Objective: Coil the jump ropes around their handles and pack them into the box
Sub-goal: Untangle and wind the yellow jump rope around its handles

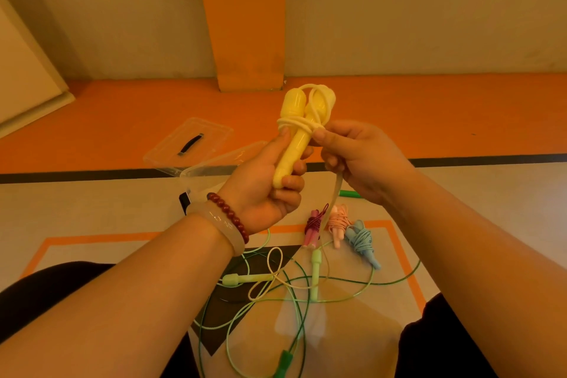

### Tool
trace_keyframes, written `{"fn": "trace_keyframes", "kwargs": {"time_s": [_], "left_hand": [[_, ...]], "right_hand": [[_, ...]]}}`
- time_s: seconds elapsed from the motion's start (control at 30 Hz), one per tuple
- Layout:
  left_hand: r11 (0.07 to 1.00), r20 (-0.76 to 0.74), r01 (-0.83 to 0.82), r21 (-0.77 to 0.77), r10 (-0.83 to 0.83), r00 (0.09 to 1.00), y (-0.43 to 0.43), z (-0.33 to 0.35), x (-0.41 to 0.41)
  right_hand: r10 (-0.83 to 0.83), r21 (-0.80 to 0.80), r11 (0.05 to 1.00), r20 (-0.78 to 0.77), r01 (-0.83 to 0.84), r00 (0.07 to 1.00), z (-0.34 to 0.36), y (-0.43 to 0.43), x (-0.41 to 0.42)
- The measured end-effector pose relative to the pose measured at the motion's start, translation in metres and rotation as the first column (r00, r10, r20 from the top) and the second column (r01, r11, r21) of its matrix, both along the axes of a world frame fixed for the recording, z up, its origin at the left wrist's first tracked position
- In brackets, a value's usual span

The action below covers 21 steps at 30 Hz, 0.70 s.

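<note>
Two yellow handles point(294, 138) are standing side by side in the left hand point(264, 190), whose curled fingers are gripping their lower halves. Their long axis is running up and slightly right, with the bulb ends pointing up and away from the person. Just right of that grip, the right hand point(359, 159) is pinching the yellow rope point(319, 107) against the handles where a few turns are crossing them, a blurred tail hanging below, so further wraps, I judge, are needing to run across that axis; the clear box point(214, 170) is sitting open behind the left hand.
</note>
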<state>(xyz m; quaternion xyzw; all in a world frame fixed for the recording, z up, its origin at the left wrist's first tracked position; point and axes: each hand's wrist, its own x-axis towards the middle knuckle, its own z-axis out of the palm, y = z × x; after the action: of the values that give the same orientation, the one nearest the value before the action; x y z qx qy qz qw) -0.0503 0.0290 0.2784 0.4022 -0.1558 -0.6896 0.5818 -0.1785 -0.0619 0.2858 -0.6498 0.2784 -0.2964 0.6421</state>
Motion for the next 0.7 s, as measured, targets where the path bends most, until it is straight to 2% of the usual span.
{"fn": "trace_keyframes", "kwargs": {"time_s": [0.07,0.1,0.13,0.2,0.27,0.33,0.47,0.53,0.57,0.7], "left_hand": [[0.997,0.221,-0.067,0.046,0.055,0.974,-0.001,-0.002,-0.002],[0.991,0.386,-0.127,0.039,0.102,0.917,-0.001,-0.004,-0.004],[0.983,0.538,-0.186,-0.001,0.157,0.828,0.0,-0.005,-0.006],[0.962,0.719,-0.226,-0.152,0.264,0.643,-0.001,-0.012,-0.005],[0.949,0.844,-0.138,-0.282,0.314,0.436,-0.003,-0.022,-0.003],[0.943,0.915,-0.065,-0.326,0.332,0.231,-0.003,-0.032,-0.003],[0.935,0.933,-0.076,-0.347,0.353,0.071,-0.006,-0.04,-0.004],[0.935,0.933,-0.067,-0.347,0.352,0.08,-0.008,-0.038,0.0],[0.932,0.921,-0.075,-0.356,0.363,0.141,-0.008,-0.036,0.001],[0.923,0.761,-0.176,-0.342,0.382,0.525,-0.003,-0.018,-0.005]], "right_hand": [[-0.064,-0.024,0.998,-0.016,0.063,0.998,-0.002,0.001,0.003],[-0.084,-0.04,0.996,-0.03,0.083,0.996,-0.003,0.002,0.004],[-0.103,-0.055,0.993,-0.044,0.101,0.994,-0.004,0.003,0.005],[-0.14,-0.077,0.988,-0.067,0.134,0.988,-0.005,0.004,0.007],[-0.177,-0.084,0.982,-0.072,0.171,0.982,-0.007,0.003,0.01],[-0.19,-0.09,0.979,-0.068,0.184,0.979,-0.008,0.004,0.012],[-0.177,-0.081,0.982,-0.065,0.172,0.982,-0.008,0.009,0.011],[-0.136,-0.033,0.99,-0.056,0.134,0.989,-0.006,0.007,0.008],[-0.107,-0.008,0.994,-0.047,0.107,0.993,-0.006,0.006,0.007],[-0.074,0.034,0.997,-0.005,0.074,0.997,-0.005,0.003,0.005]]}}
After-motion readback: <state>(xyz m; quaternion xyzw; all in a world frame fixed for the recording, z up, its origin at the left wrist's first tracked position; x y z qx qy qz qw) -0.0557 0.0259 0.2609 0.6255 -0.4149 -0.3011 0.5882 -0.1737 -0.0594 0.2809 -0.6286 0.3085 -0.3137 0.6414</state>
